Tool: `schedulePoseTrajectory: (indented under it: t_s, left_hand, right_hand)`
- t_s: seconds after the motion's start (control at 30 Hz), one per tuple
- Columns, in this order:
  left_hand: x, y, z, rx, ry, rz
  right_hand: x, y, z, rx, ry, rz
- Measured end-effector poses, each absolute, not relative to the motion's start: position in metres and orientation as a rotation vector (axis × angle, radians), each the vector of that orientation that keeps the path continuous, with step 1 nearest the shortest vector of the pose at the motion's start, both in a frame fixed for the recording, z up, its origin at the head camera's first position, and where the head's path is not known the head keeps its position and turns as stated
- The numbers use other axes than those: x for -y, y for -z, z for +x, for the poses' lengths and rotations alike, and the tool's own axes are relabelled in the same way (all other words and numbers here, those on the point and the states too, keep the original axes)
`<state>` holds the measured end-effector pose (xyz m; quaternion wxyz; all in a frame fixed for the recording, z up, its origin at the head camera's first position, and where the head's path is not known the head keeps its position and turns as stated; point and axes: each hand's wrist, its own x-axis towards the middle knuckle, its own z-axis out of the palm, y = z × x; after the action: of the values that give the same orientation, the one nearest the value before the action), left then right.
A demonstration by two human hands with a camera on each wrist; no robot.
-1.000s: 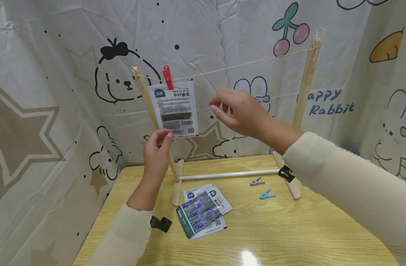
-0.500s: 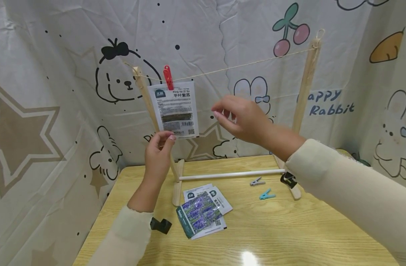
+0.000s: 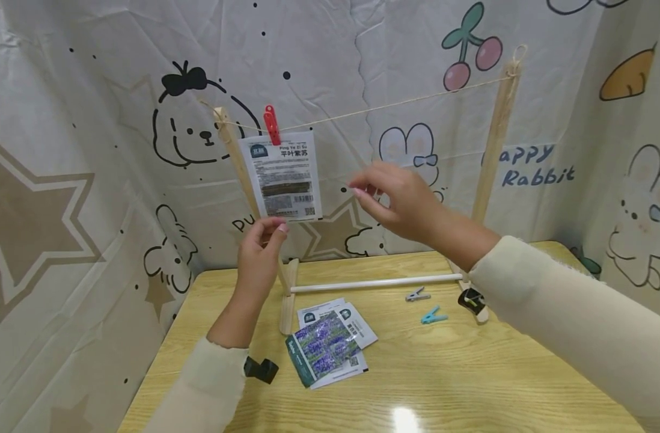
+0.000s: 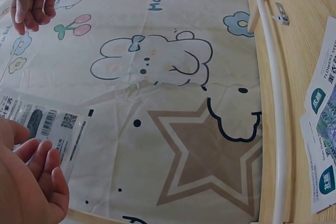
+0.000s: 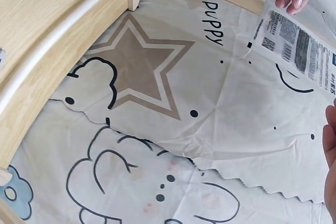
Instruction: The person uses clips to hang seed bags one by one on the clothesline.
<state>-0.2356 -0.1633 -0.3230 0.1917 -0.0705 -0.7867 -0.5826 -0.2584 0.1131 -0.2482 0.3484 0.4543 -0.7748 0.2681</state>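
A white seed packet (image 3: pixel 284 180), printed side toward me, hangs from a thin string (image 3: pixel 384 109), with a red clothespin (image 3: pixel 272 125) clipped at its top edge. My left hand (image 3: pixel 258 255) is at the packet's lower left corner, fingers loosely bent; whether the fingertips touch it cannot be told. In the left wrist view the packet (image 4: pixel 50 127) lies just beyond those fingers. To the right of the packet, below the string, my right hand (image 3: pixel 400 198) hovers in the air with loosely bent fingers and nothing in them.
Wooden posts (image 3: pixel 495 138) hold the string, joined low down by a white rod (image 3: pixel 378 283). On the table (image 3: pixel 416 379) lie several more seed packets (image 3: pixel 324 349), a grey clothespin (image 3: pixel 418 294) and a blue clothespin (image 3: pixel 434 316). A patterned curtain (image 3: pixel 319 48) stands behind.
My right hand has drifted down and slightly right, away from the string. The left hand has sunk a little along the packet's lower edge. The packet hangs in the same place.
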Motion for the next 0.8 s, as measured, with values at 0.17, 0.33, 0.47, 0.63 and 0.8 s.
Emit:
schedulePoseTrajectory:
  t_s: [0.17, 0.33, 0.47, 0.63, 0.8]
  left_hand:
    - [0.163, 0.325, -0.235, 2.230, 1.637, -0.190]
    - [0.163, 0.325, -0.235, 2.238, 1.641, -0.180]
    - [0.163, 0.326, -0.232, 2.252, 1.643, -0.166]
    - [0.163, 0.329, -0.231, 2.259, 1.638, -0.161]
    - [0.163, 0.333, -0.231, 2.278, 1.624, -0.160]
  right_hand:
    - [-0.117, 0.256, -0.256, 2.012, -0.690, 1.177]
    - [-0.120, 0.261, -0.255, 2.012, -0.686, 1.173]
    - [-0.122, 0.264, -0.254, 2.012, -0.693, 1.171]
    - [-0.126, 0.270, -0.254, 2.012, -0.686, 1.163]
    - [-0.132, 0.278, -0.255, 2.021, -0.683, 1.157]
